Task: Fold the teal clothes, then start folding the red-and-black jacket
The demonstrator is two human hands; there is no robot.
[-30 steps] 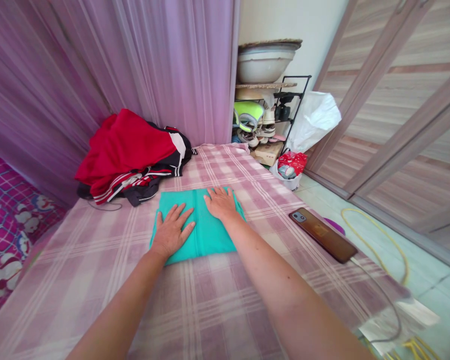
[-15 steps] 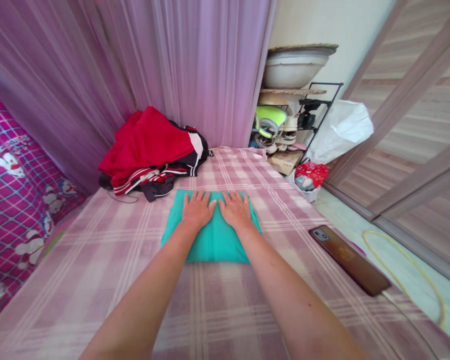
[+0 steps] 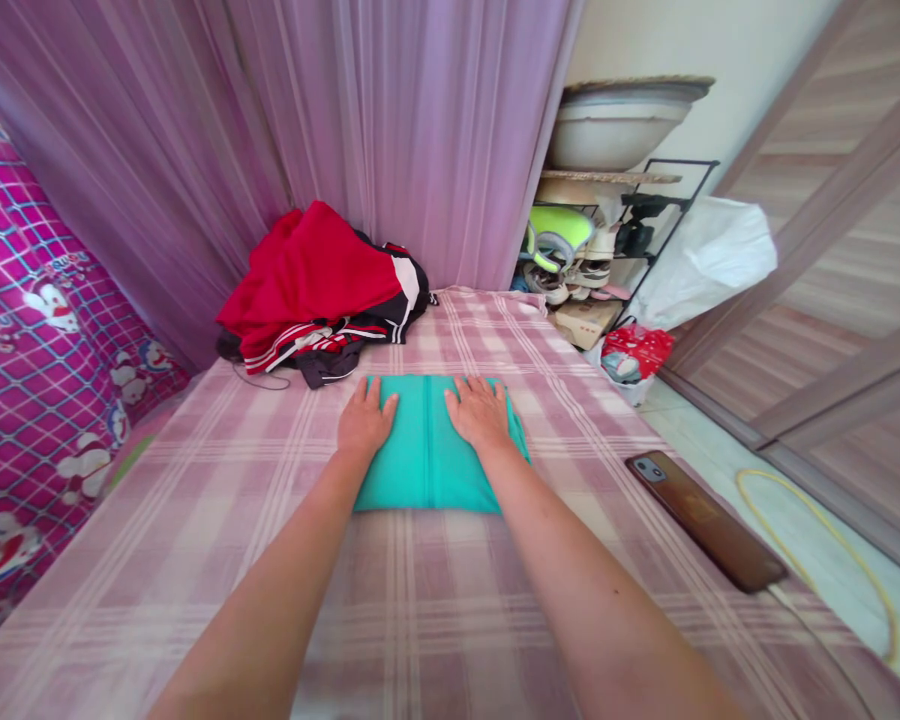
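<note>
In the head view, taking the folded turquoise cloth [image 3: 401, 460] as the clock's centre, you have it lying on the checked sheet [image 3: 420, 600]: a soft, smooth, roughly rectangular bundle with a raised seam [image 3: 429, 450] running near its middle. Your left hand [image 3: 364, 422] rests flat at nine o'clock on its edge, your right hand [image 3: 483, 412] flat at two; both are opened out, thumbs apart from fingers, grasping nothing.

At eleven you have a crumpled heap of red clothing [image 3: 322, 275] with dark, white-striped fabric, against the pleated purple curtain [image 3: 435, 130]. Toward ten hangs pink gridded fabric [image 3: 52, 310] printed with cartoon figures. Between three and four lies a glossy brown-backed phone [image 3: 701, 520], a cable at its near end.

For containers, look to one: a round pale basin [image 3: 611, 135], its contents hidden beneath a flat cover, sits above a black metal rack [image 3: 679, 163] holding shoes [image 3: 592, 272] and a cardboard box [image 3: 585, 322]. At two, a red plastic bag [image 3: 645, 347] holds something greyish you cannot identify.
</note>
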